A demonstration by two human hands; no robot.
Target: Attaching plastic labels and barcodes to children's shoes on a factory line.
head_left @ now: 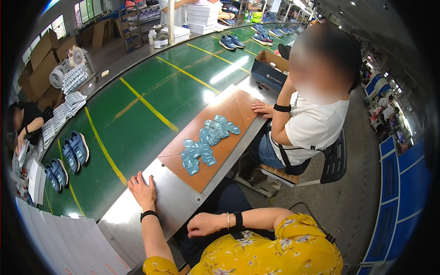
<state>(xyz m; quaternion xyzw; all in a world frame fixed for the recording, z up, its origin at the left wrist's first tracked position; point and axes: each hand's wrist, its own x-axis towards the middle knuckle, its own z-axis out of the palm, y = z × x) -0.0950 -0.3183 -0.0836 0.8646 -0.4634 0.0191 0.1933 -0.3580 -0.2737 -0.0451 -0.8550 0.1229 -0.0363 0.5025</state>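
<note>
My left hand (143,189) lies flat, fingers apart, on the metal ledge (169,201) beside the green conveyor belt (137,114), holding nothing. My right hand (205,224) rests loosely curled over my lap, off the ledge, with nothing in it. Just ahead of my left hand a brown board (233,114) carries several small blue packets (206,142). A seated co-worker in a white shirt (316,123) rests a hand (262,109) on the board's far end.
Two pairs of blue shoes (68,160) ride the belt at left; more pairs (231,42) lie farther along. An open cardboard box (271,66) sits past the board. White sheets (73,238) lie at lower left. Another person (23,123) works across the belt.
</note>
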